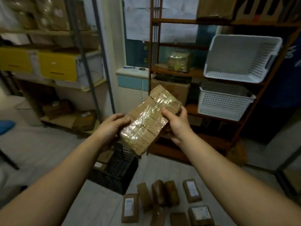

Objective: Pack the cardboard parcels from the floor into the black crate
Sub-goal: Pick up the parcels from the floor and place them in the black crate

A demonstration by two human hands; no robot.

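wooden shelf [151, 62] carries two white baskets [241, 59], the upper one tilted | black crate [117, 170] on floor; a few labelled boxes [101, 162] inside | taped parcel [149, 121] held above crate; left grip [112, 126] and right grip [177, 124] curled round opposite edges | floor parcels [164, 194] in rows beside crate

The room is dim, with a dull, cool cast. The brightest spots are the glare on the clear wrap of the held parcel [150, 118] and the pale white basket [241, 59]. Everything looks soft, and the left shelves [48, 38] are smeared with blur. The metal post [104, 62] leans and bows from wide-angle distortion.
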